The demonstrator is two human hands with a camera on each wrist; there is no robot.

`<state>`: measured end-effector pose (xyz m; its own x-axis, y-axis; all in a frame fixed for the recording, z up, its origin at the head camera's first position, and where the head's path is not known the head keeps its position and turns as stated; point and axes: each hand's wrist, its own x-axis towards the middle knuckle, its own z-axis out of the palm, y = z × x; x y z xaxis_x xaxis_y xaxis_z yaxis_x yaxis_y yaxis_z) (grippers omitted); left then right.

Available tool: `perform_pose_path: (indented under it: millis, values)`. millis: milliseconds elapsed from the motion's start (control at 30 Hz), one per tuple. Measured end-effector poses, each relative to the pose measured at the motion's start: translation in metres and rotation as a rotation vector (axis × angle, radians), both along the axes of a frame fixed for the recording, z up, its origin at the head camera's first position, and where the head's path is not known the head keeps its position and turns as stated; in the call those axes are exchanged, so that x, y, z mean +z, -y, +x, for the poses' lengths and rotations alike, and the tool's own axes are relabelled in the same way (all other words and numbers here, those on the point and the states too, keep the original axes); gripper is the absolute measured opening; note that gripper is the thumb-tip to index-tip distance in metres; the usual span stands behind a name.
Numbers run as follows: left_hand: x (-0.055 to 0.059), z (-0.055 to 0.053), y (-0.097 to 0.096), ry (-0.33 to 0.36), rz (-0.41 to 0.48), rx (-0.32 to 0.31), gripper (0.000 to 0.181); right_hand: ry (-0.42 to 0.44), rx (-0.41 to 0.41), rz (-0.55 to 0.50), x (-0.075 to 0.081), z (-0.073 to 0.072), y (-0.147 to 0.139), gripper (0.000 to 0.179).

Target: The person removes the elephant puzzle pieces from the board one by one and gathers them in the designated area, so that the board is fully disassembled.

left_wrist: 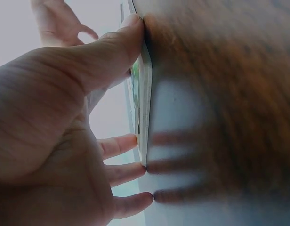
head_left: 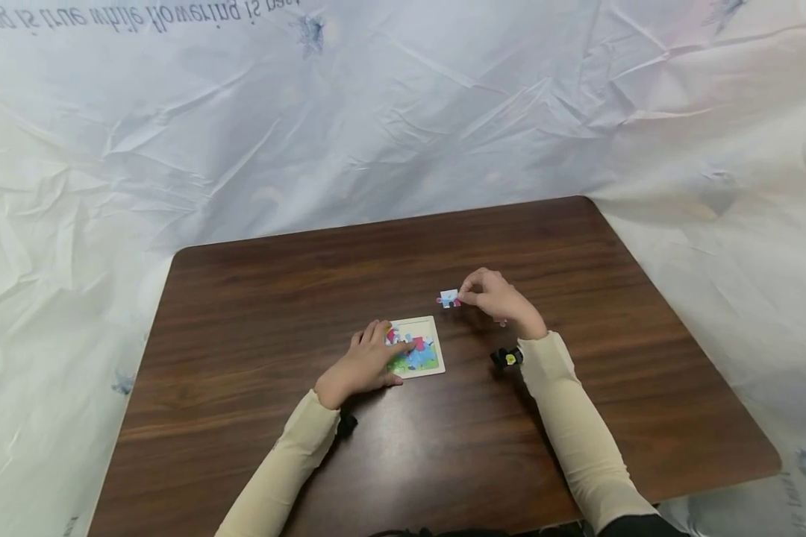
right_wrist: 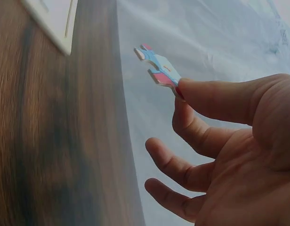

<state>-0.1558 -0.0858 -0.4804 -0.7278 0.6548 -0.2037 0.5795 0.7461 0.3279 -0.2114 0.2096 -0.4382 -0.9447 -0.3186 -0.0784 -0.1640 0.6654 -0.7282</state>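
Observation:
My right hand [head_left: 500,294] pinches a jigsaw piece [head_left: 448,299] between thumb and index finger, held above the table. In the right wrist view the piece [right_wrist: 161,70] is pale blue, white and pink, with the other fingers spread loosely below it. A square puzzle board [head_left: 438,344] with a pale frame lies flat, partly filled with a colourful picture. My left hand [head_left: 366,359] rests across the board's left side, fingers extended. Seen from the left wrist, the thumb touches the edge of the board [left_wrist: 144,94] and some fingertips meet its far end. The hand hides part of the picture.
Another small pink piece [head_left: 501,322] shows on the brown wooden table [head_left: 242,335], partly covered by the right wrist. Black wrist devices hang under both sleeves, one by the right wrist [head_left: 507,358]. A pale wrinkled sheet [head_left: 376,134] surrounds the table.

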Motion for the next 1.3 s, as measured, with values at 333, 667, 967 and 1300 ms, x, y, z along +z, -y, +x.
perform_pose_path:
  millis: [333,667,967,1300]
  values:
    - [-0.001,0.004,-0.003,0.021,0.005,0.021,0.064,0.105,-0.059,0.067,-0.008,-0.003,-0.017,0.021]
    - [0.002,0.005,-0.002,0.029,0.018,0.024,0.063,0.095,-0.067,0.220,-0.015,-0.007,-0.025,0.020]
    - [-0.001,0.004,-0.001,0.023,0.029,0.019,0.065,0.098,-0.066,0.343,-0.019,-0.007,-0.028,0.027]
    - [-0.002,0.002,-0.001,0.020,0.022,0.017,0.065,0.095,-0.060,0.412,-0.021,-0.008,-0.027,0.024]
